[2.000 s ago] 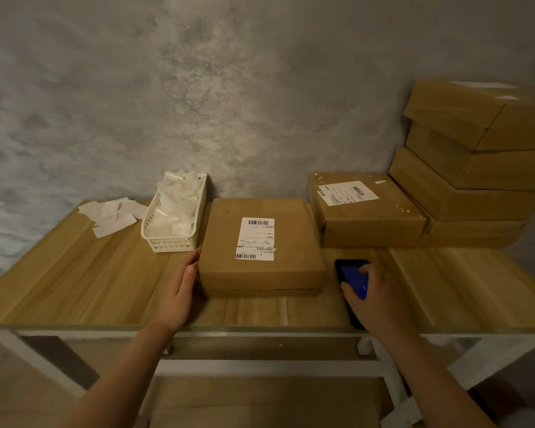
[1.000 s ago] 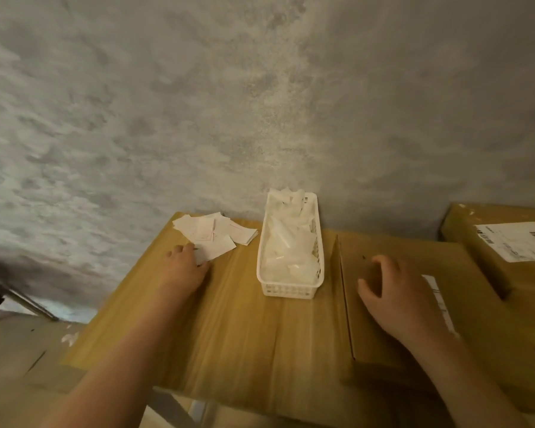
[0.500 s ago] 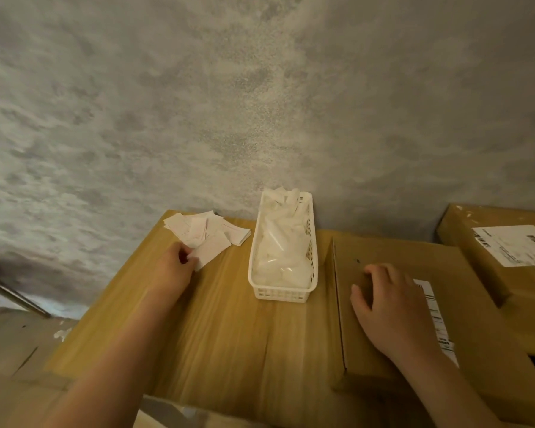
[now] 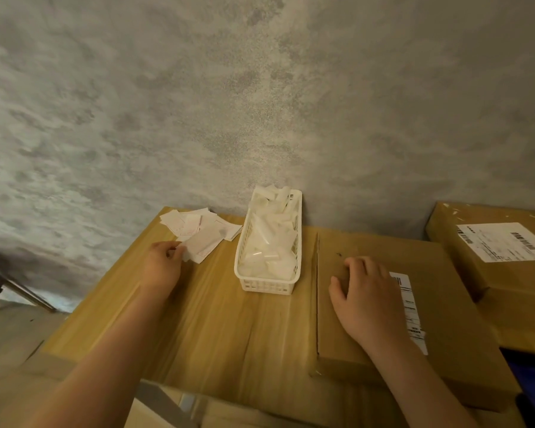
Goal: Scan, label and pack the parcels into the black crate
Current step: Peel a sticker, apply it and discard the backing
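1. Spanning the lower frame, the wooden table (image 4: 229, 335) carries everything in play; the black crate is not in view
2. The flat cardboard parcel (image 4: 464, 329) lies at the table's right, its printed shipping label (image 4: 411, 307) facing up; a second parcel (image 4: 494, 257) sits just behind it to the right
3. A white basket (image 4: 267, 285) of folded slips stands between the parcel and the loose labels
4. The right hand (image 4: 365, 301) lies palm-down on the parcel, fingers spread and relaxed, gripping nothing, steadying it
5. The left hand (image 4: 162, 267) pinches the near corner of one paper label (image 4: 201, 247) at the edge of the scattered pile (image 4: 195, 223), thumb and fingertips closed on it
6. Judging by this, labelling is the step in hand; next the slip must be lifted clear without dragging its neighbours, then carried to the parcel's bare top
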Tool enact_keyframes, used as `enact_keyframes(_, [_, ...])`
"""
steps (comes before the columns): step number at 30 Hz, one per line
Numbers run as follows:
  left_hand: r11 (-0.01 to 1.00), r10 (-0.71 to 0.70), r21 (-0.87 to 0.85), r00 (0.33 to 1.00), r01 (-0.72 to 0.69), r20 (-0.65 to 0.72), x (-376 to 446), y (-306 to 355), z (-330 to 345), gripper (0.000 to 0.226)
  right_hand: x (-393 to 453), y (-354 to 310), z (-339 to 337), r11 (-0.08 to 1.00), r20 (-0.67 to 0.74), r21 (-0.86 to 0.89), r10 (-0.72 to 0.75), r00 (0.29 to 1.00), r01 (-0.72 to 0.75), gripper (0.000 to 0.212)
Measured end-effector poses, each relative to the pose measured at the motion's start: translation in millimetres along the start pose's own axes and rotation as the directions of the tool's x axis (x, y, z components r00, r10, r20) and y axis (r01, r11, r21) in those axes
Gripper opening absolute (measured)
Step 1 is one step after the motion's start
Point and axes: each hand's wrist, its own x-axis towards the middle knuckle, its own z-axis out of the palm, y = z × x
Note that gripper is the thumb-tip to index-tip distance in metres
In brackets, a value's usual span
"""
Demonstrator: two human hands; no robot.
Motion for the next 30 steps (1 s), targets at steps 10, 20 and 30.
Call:
enact_keyframes(10, [0.924, 0.149, -0.341, 0.984, -0.173, -0.097, -74, 67, -23, 0.01, -2, 7, -20, 0.86, 0.059, 0.495, 0.106, 0.993, -0.121, 0.034])
enact_keyframes(20, [0.843, 0.365, -0.482, 0.911, -0.238, 0.19, -197, 155, 5, 0.01, -40, 20, -65, 0.432, 0.253, 0.872, 0.001, 0.967, -0.229, 0.028])
enact_keyframes(30, [0.844, 0.466, -0.447, 0.819, -0.298, 0.334, -214, 172, 26, 0.021, -56, 50, -86, 0.603, 0.157, 0.775, 0.104, 0.982, -0.187, 0.025])
